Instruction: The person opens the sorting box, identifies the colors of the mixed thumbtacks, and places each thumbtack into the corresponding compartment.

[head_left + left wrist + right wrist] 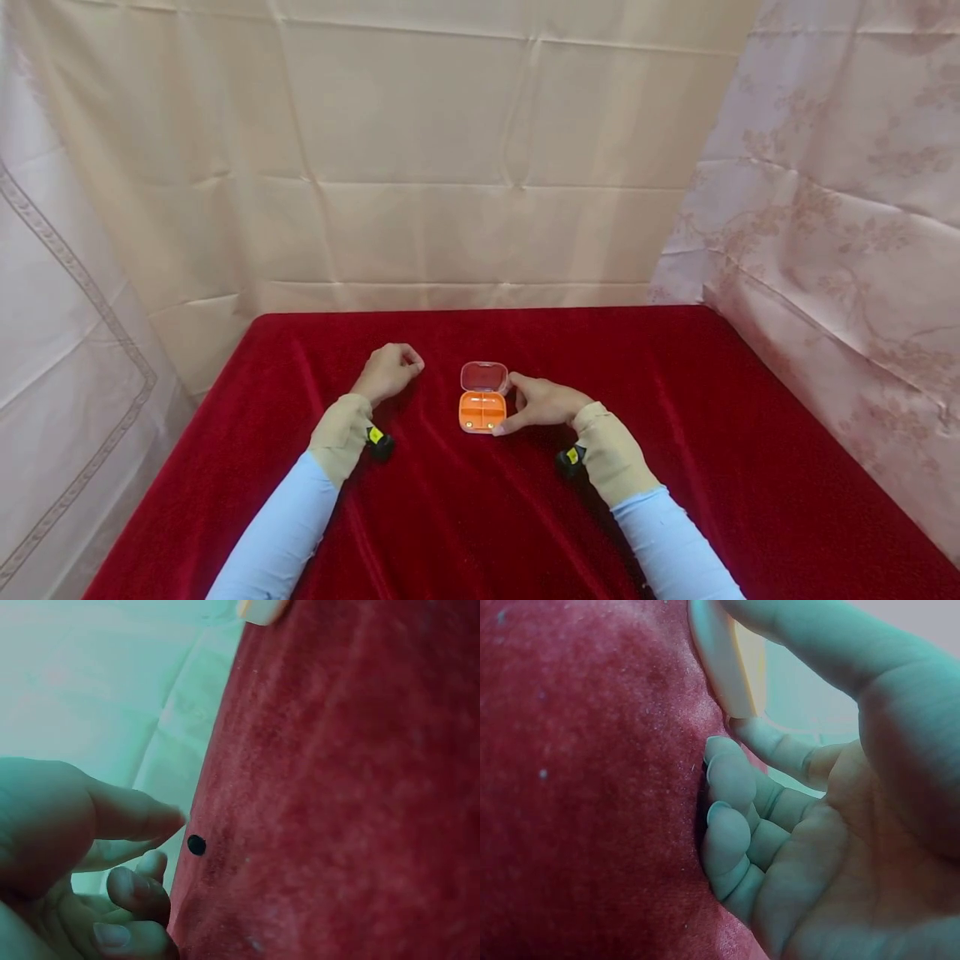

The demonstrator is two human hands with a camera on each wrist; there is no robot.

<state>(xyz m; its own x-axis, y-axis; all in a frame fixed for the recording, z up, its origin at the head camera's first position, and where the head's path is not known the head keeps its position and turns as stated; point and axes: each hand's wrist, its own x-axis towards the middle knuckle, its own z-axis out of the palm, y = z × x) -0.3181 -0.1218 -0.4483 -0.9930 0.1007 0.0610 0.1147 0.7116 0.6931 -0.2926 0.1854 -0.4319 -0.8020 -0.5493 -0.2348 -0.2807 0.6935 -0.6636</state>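
Note:
A small orange pill box [482, 412] lies on the red cloth, its clear lid [484, 377] raised toward the far side. My right hand [546, 402] holds the box at its right side between thumb and fingers; the box's edge [739, 671] shows there in the right wrist view. To the left of the box, my left hand [388, 372] is low over the cloth with bent fingers. Just beyond its fingertips the left wrist view shows a small round black piece [196, 844]. I cannot tell whether these fingers touch it, and the head view does not show it.
Red velvety cloth [465, 517] covers the table. A beige curtain [450, 167] hangs behind it, with pale curtains to the left [67, 333] and right [840, 167]. Inside the box are dividers and two small yellowish spots near the front.

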